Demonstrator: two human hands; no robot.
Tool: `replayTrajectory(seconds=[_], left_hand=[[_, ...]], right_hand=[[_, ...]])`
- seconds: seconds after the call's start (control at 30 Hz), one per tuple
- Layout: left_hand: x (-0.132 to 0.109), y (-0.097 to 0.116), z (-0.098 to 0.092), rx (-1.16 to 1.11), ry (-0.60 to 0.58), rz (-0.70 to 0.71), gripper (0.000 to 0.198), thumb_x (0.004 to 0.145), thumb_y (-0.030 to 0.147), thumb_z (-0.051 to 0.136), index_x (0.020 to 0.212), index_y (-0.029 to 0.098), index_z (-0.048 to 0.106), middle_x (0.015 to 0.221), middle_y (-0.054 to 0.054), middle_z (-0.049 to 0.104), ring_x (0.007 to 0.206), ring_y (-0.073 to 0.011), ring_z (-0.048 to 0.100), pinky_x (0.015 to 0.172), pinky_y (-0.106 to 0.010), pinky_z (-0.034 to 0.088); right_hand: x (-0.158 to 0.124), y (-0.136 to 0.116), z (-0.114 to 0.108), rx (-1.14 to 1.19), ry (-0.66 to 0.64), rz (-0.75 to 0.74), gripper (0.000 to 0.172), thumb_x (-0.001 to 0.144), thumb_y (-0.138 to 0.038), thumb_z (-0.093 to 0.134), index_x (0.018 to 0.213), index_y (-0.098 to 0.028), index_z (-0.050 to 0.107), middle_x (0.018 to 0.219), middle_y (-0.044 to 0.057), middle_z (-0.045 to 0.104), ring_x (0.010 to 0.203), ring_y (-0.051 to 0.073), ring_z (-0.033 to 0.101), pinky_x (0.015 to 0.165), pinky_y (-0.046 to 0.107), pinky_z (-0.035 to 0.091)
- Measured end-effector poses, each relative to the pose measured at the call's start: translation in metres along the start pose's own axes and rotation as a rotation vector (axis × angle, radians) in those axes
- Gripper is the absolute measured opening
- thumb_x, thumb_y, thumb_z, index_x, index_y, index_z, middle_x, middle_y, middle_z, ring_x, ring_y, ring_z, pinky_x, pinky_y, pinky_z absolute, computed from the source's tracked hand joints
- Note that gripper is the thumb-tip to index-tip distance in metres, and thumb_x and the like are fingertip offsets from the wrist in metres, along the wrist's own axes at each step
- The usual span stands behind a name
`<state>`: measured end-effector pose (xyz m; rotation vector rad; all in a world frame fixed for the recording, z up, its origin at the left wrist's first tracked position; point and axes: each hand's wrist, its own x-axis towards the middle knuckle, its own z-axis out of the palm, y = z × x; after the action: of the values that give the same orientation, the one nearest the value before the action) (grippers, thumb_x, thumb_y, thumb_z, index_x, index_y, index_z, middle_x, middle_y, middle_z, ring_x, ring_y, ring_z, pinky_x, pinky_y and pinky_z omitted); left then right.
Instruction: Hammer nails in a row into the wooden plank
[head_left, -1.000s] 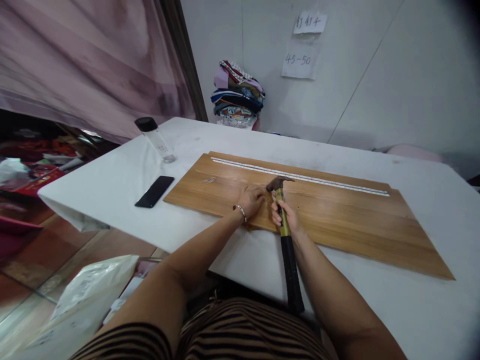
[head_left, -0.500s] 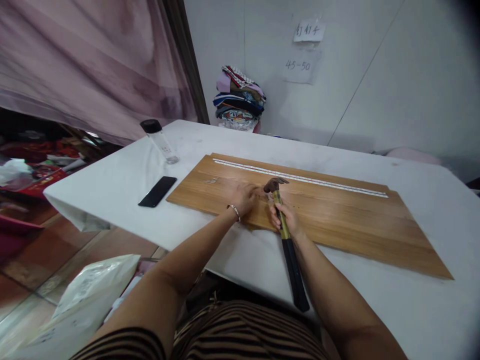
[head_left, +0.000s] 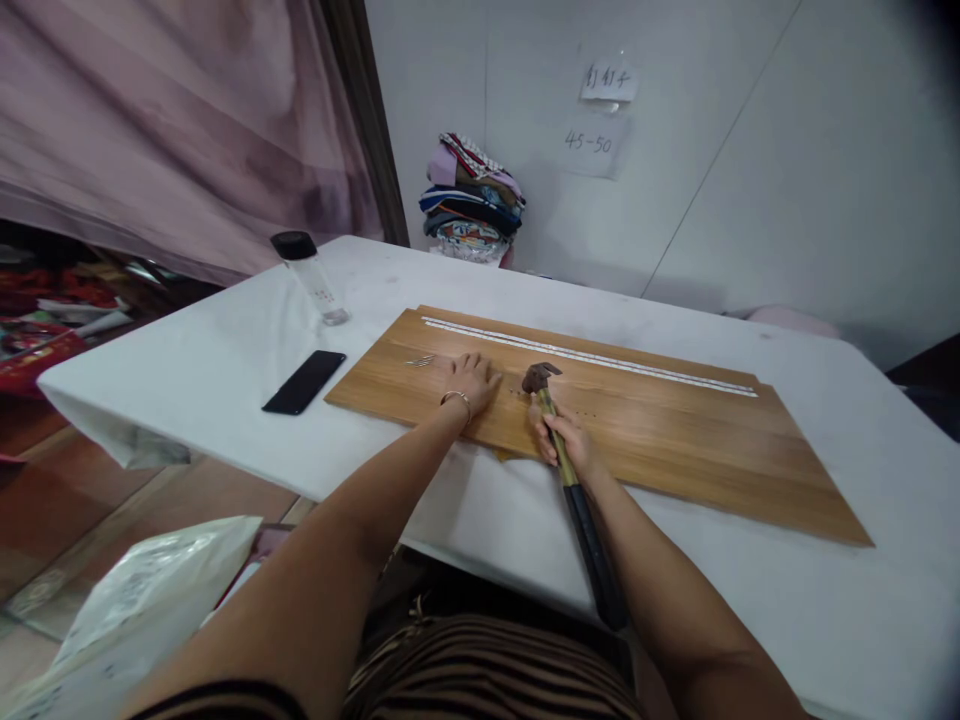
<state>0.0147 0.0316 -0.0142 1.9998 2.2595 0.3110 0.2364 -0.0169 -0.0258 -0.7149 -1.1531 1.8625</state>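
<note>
The right hand (head_left: 561, 440) is wrapped around the claw hammer (head_left: 581, 515), gripping the yellow part of the handle just below the head, while the black grip trails back towards the body. The left hand (head_left: 471, 384) lies on the wooden board (head_left: 675, 440) with its fingers spread and nothing visible in its grasp; what may be under the palm cannot be told. The board lies flat on the white-covered surface (head_left: 187, 360), along its near side. The hammer head sits over the middle of the board, its claw turned away from the left hand; whether it touches the wood is unclear. For careful work here, that high grip should suit short, light taps, whereas fuller blows would call for holding the black grip. The left hand would do best to steady the board well aside of the hammer's face, since the two are near each other. The small dark dots (head_left: 585, 413) beside the right hand are too small to identify, but their row could serve as a line to judge spacing by, along with the two white measuring strips (head_left: 555, 348) by the far edge. The loose nails (head_left: 421, 360), just left of the left hand, seem handy there, though vibration might scatter them.
</note>
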Motion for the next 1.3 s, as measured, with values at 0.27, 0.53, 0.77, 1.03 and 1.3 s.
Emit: replayTrajectory(seconds=[0.27,0.53,0.77,1.03,1.3], left_hand=[[0.004,-0.003,0.006,-0.019,0.029,0.016,0.042,0.107,0.045,0.047,0.134,0.025,0.071,0.157,-0.014,0.061,0.148,-0.0327,0.048,0.124,-0.052,0.034],[0.005,-0.001,0.005,-0.06,0.031,0.024,0.04,0.106,0.045,0.048,0.132,0.026,0.073,0.154,-0.014,0.063,0.147,-0.0337,0.049,0.122,-0.053,0.035],[0.006,-0.001,0.006,-0.071,0.018,0.022,0.043,0.106,0.046,0.049,0.137,0.025,0.07,0.16,-0.014,0.059,0.15,-0.0338,0.045,0.125,-0.054,0.032],[0.006,0.0,0.005,-0.076,0.021,0.036,0.043,0.106,0.044,0.048,0.137,0.023,0.07,0.159,-0.016,0.06,0.15,-0.0345,0.046,0.125,-0.054,0.033],[0.008,0.0,0.009,-0.103,0.027,0.04,0.044,0.105,0.044,0.048,0.138,0.024,0.071,0.161,-0.015,0.058,0.151,-0.0365,0.043,0.126,-0.057,0.031]], right_hand=[[-0.001,0.001,-0.005,0.002,-0.012,-0.012,0.042,0.082,-0.044,0.079,0.112,-0.024,0.059,0.067,-0.01,0.058,0.034,0.006,0.039,0.031,0.019,0.031],[-0.005,-0.001,-0.004,-0.001,-0.006,-0.018,0.046,0.081,-0.044,0.081,0.115,-0.023,0.059,0.066,-0.01,0.058,0.034,0.006,0.04,0.032,0.02,0.032],[-0.007,-0.002,-0.003,-0.043,0.023,-0.027,0.044,0.079,-0.049,0.082,0.101,-0.024,0.054,0.065,-0.01,0.057,0.034,0.006,0.038,0.031,0.019,0.031],[-0.011,-0.005,-0.001,-0.057,0.052,-0.017,0.046,0.078,-0.046,0.082,0.108,-0.023,0.056,0.064,-0.011,0.056,0.033,0.006,0.039,0.03,0.02,0.03],[-0.01,-0.001,-0.004,-0.04,0.068,-0.019,0.044,0.077,-0.047,0.082,0.101,-0.025,0.054,0.064,-0.01,0.058,0.033,0.006,0.038,0.029,0.02,0.031]])
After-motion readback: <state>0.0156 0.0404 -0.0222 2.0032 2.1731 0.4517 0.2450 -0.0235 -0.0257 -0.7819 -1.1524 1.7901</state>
